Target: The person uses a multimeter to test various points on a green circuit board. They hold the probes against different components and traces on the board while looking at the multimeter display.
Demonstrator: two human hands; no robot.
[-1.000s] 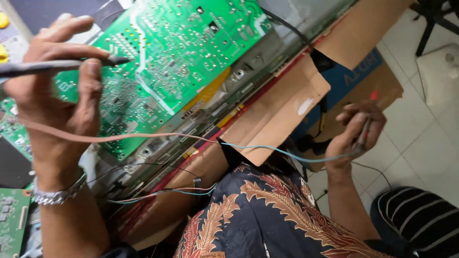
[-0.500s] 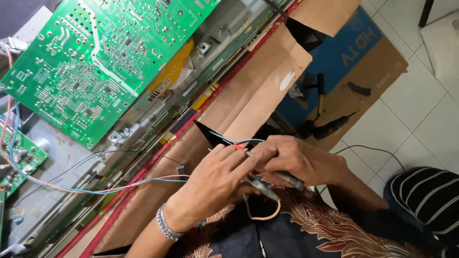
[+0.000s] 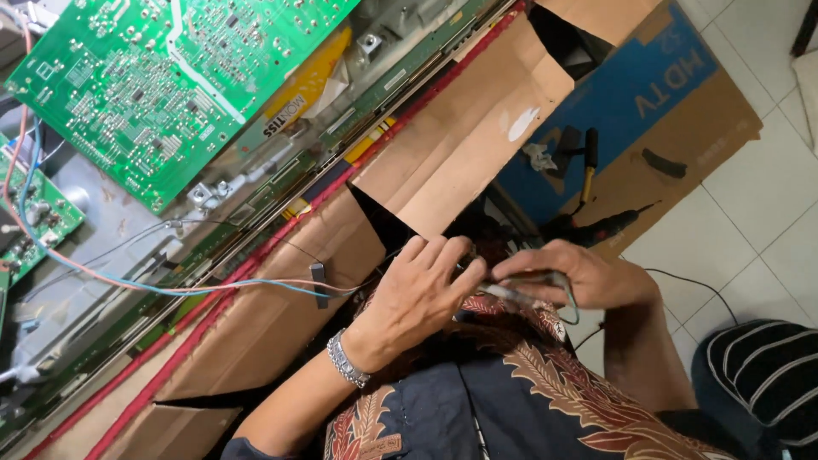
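Probe tip [image 3: 509, 292] now sits between both hands just above the patterned shirt [image 3: 545, 392], where half a second ago the hands were only closing together. Left hand [image 3: 417, 298] pinches its front end; right hand [image 3: 575, 277] keeps a closed grip on the handle, so the work has left the green circuit board [image 3: 162, 85]. Red and blue wires [image 3: 213, 288] trail across the cardboard [image 3: 460, 145]; a screwdriver [image 3: 588, 166] lies beyond.

You have two hands in view: your left hand [image 3: 417, 298] and your right hand [image 3: 579, 277]. You have two green circuit boards, one large [image 3: 162, 85] and one small [image 3: 38, 213]. You wear one metal bracelet [image 3: 348, 362]. Two screwdrivers [image 3: 588, 166] lie on the cardboard.
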